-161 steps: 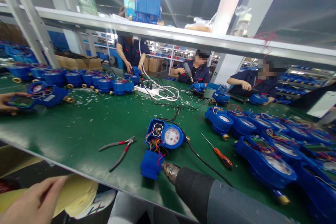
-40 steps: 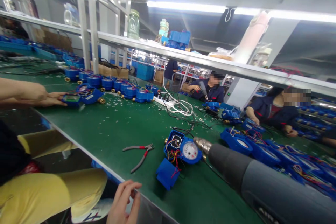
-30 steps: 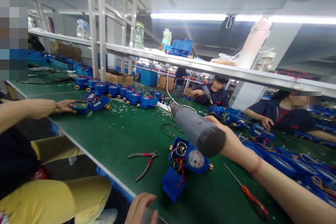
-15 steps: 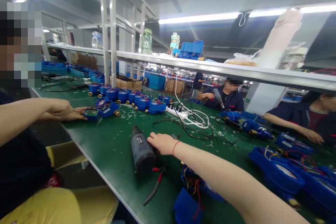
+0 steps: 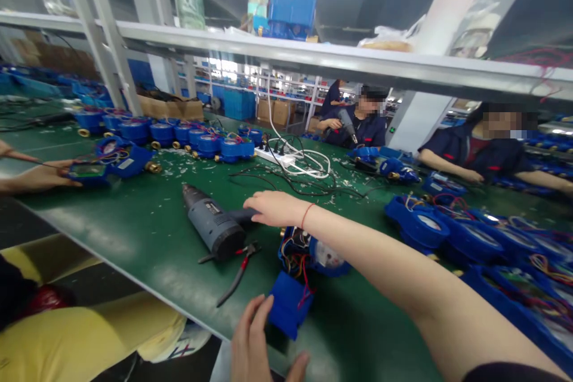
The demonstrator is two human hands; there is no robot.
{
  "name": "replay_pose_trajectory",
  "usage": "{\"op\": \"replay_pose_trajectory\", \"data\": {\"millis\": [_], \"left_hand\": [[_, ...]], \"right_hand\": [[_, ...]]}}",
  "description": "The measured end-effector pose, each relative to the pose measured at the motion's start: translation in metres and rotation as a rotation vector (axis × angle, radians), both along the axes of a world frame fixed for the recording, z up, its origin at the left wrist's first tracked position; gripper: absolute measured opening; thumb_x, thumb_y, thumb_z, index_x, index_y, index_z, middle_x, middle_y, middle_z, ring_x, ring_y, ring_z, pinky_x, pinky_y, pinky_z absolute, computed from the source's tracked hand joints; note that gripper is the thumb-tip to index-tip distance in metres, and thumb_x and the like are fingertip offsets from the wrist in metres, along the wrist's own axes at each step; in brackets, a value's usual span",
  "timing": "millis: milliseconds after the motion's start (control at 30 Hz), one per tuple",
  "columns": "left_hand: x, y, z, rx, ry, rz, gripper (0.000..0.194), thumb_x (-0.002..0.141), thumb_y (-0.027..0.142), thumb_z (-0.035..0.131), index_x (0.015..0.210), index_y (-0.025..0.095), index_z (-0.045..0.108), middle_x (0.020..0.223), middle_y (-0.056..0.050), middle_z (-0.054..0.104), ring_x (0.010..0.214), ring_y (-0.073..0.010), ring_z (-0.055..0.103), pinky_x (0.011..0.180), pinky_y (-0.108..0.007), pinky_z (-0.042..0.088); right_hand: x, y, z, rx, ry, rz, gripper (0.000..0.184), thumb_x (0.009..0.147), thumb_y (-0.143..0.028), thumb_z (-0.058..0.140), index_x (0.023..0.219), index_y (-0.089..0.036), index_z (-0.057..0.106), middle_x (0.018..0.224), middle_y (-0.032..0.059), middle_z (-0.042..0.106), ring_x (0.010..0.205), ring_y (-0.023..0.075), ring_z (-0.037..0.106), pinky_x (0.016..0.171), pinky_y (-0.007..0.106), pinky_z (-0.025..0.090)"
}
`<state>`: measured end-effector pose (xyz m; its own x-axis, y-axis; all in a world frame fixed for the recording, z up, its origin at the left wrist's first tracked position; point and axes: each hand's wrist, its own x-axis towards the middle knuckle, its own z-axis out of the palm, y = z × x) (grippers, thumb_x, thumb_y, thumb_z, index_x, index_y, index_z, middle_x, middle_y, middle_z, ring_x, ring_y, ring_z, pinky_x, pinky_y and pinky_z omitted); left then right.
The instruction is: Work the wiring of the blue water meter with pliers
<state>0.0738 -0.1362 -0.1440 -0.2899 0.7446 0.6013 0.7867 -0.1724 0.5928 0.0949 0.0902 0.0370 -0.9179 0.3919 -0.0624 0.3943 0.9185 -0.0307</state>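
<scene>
Lying mid-frame, the heat gun (image 5: pixel 210 221) could roll if our right hand (image 5: pixel 277 208), whose grip we can't tell, nudges it; lower centre, our left hand (image 5: pixel 251 346) has fingers apart.

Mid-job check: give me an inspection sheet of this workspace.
Surface: green table, scraps scattered near the power strip.
Job's things: heat gun on its side; open meter, wires exposed, cover beside it.
Clutter: pliers, partly hidden by the heat gun.
Hands: right hand at heat gun's handle, grip unclear; left hand open by the cover, contact unclear.
Cables: cords looped beside the power strip.
Surroundings: shelf above; co-workers across the table and at left.
</scene>
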Motion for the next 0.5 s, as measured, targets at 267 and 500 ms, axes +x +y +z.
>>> {"op": "replay_pose_trajectory", "data": {"millis": [267, 500], "left_hand": [[0.002, 0.004, 0.012, -0.187, 0.101, -0.022, 0.085, 0.081, 0.045, 0.067, 0.148, 0.019, 0.022, 0.138, -0.021, 0.054, 0.120, -0.0378, 0.059, 0.099, -0.061, 0.046], [-0.051, 0.019, 0.065, 0.119, -0.020, 0.266, 0.055, 0.086, 0.052, 0.058, 0.125, 0.014, 0.048, 0.117, -0.015, 0.054, 0.115, -0.0338, 0.052, 0.099, -0.054, 0.044]], "right_hand": [[0.113, -0.089, 0.000, 0.038, 0.496, -0.114, 0.015, 0.097, -0.020, 0.051, 0.091, -0.015, 0.063, 0.088, 0.0049, 0.065, 0.083, 0.0167, 0.056, 0.077, 0.029, 0.044], [0.126, -0.068, -0.002, 0.141, 0.450, -0.149, 0.019, 0.097, -0.019, 0.050, 0.088, -0.014, 0.066, 0.087, 0.0073, 0.065, 0.082, 0.0191, 0.055, 0.078, 0.033, 0.045]]}}
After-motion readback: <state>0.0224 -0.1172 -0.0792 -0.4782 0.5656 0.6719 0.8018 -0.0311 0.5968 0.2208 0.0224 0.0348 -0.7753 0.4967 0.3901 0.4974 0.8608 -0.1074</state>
